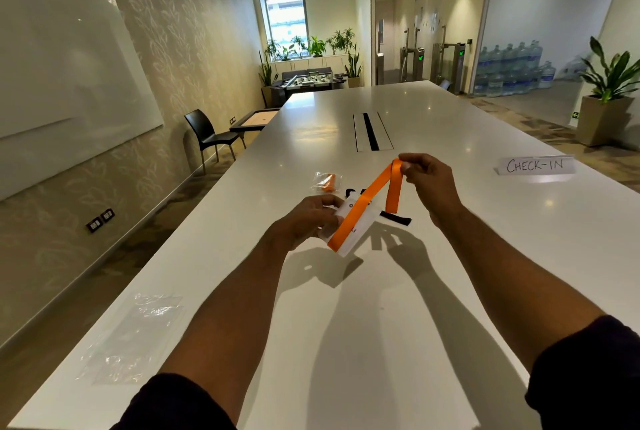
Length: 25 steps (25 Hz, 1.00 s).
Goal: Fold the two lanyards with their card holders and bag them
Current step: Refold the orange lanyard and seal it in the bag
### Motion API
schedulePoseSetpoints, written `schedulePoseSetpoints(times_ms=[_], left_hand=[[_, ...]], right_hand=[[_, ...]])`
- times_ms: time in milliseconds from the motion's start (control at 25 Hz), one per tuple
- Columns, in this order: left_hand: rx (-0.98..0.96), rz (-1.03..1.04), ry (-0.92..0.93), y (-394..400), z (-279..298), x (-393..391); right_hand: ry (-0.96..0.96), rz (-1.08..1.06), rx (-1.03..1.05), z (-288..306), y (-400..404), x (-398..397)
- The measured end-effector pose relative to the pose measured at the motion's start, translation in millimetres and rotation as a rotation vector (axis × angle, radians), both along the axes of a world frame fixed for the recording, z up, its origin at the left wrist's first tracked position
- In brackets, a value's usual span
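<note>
My left hand (308, 218) grips a white card holder (356, 229) above the white table (346, 325). An orange lanyard (367, 201) runs across the holder and rises to a loop. My right hand (429, 180) pinches the top of that loop, holding the strap taut. The strap's black end piece (398, 219) hangs behind the holder. A small clear bag with an orange lanyard folded inside (326, 182) lies on the table just beyond my left hand. An empty clear plastic bag (135, 336) lies flat near the table's left edge.
A "CHECK-IN" paper sign (535, 165) stands at the right of the table. A cable slot (370, 132) is set into the table's middle. A black chair (207, 135) stands to the left of the table, by the wall.
</note>
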<state>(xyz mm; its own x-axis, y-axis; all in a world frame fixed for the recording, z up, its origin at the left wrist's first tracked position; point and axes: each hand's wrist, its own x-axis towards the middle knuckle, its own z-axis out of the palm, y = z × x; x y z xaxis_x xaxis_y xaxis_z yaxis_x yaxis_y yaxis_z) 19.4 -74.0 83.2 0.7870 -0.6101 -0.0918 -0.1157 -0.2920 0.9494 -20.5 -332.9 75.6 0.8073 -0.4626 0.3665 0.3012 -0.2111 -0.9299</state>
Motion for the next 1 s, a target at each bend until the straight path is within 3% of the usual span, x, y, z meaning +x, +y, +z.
schedulePoseSetpoints(times_ms=[200,320,400,520,640,800,1000], left_hand=[[-0.124,0.015,0.073,-2,0,4],[-0.158,0.042,0.072,-3,-1,6],[-0.184,0.069,0.077,-5,-2,6],[-0.218,0.110,0.085,-8,-3,6],[-0.214,0.116,0.094,-13,-4,3],[-0.230,0.090,0.110,-20,-4,-4],[-0.265,0.020,0.152,-20,-3,-11]], right_hand=[[0.295,0.035,0.127,-15,5,-4],[0.510,-0.046,-0.032,-19,8,-9],[0.408,-0.124,-0.168,-21,12,-11],[0.140,0.127,-0.251,-17,23,-14],[0.079,0.334,-0.316,-13,37,-11],[0.033,0.373,-0.231,-15,47,-9],[-0.005,0.250,-0.089,-21,46,-8]])
